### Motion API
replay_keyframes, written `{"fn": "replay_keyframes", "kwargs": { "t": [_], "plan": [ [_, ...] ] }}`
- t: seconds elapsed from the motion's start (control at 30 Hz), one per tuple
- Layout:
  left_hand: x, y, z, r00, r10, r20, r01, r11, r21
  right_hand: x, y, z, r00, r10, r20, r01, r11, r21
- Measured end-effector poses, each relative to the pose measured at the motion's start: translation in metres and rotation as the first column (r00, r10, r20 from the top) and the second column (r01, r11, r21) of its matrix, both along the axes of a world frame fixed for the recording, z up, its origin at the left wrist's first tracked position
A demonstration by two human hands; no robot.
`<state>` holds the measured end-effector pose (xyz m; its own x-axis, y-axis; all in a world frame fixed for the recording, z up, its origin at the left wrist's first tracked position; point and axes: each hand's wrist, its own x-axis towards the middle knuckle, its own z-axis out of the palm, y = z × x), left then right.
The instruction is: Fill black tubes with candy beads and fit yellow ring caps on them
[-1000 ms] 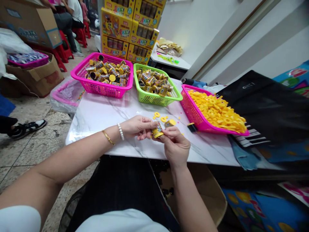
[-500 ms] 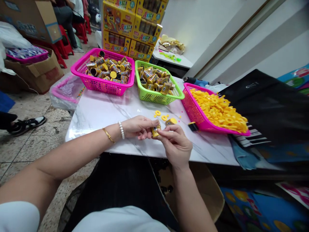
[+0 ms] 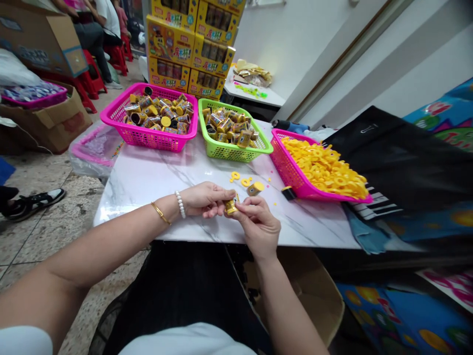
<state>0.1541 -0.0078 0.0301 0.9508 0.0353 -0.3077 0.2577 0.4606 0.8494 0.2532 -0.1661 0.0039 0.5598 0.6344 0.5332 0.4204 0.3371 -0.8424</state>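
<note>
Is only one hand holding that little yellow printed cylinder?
No, the left hand and the right hand both grip the little yellow printed cylinder.

Pale short-sleeved top, black lower garment, gold bangle, white beaded bracelet.

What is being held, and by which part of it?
A small printed yellow cylinder: the left hand at its upper end, the right hand at its right side.
</note>
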Motion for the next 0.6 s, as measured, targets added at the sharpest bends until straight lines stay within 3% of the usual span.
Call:
{"fn": "replay_keyframes", "kwargs": {
  "t": [0.27,0.43,0.6],
  "plan": [
    [0.0001,-0.0003,0.0035,1.0,0.023,-0.01,-0.024,0.999,-0.039,-0.0072,0.0075,-0.0007,0.988,0.088,-0.127,-0.076,0.992,0.097],
    [0.0007,-0.0021,0.0011,0.996,0.078,-0.046,-0.077,0.997,0.027,-0.0045,0.0066,-0.0023,0.998,0.066,0.017,-0.066,0.997,-0.033],
    [0.0013,-0.0025,-0.0035,0.998,0.04,-0.043,-0.038,0.998,0.051,-0.0065,0.0065,-0.003,0.997,0.081,-0.009,-0.081,0.996,0.024]
  ]
}}
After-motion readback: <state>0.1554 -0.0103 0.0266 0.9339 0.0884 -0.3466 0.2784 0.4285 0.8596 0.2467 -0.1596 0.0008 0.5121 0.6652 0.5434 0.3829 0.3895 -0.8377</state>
